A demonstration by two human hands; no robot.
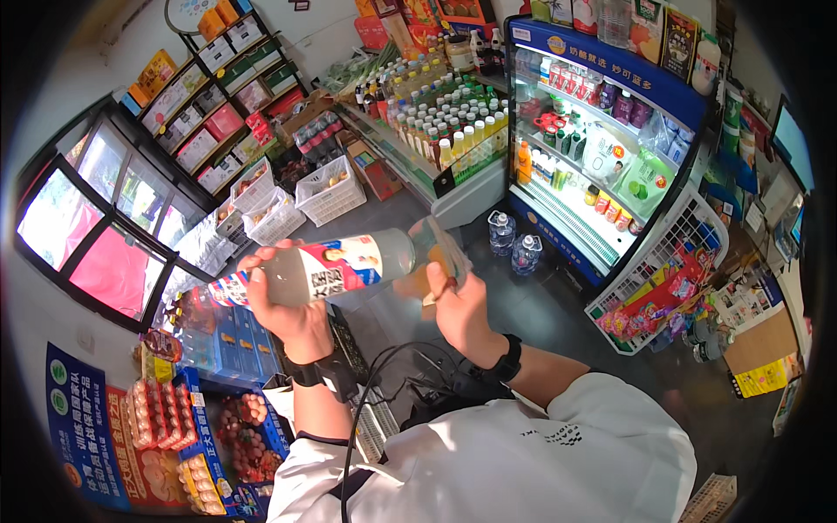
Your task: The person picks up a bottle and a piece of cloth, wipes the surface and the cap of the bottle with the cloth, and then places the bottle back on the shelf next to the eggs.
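My left hand point(288, 314) is closed around the neck end of a large clear glass bottle point(278, 278) with a red, white and blue label, held nearly sideways before me. Its base points right, towards my right hand point(458, 307). That hand grips a brownish cloth or soft wrapper point(438, 252), blurred, close beside the bottle's base; whether it touches the base I cannot tell. Dark bands sit on both wrists.
Ahead is a counter crowded with bottled drinks point(451, 124); right of it, a lit display fridge point(588, 144) with two water jugs point(513, 242) on the floor. White fruit crates point(330, 196) stand ahead left, egg trays point(160, 412) lower left, and a wire snack rack point(660, 281) at right.
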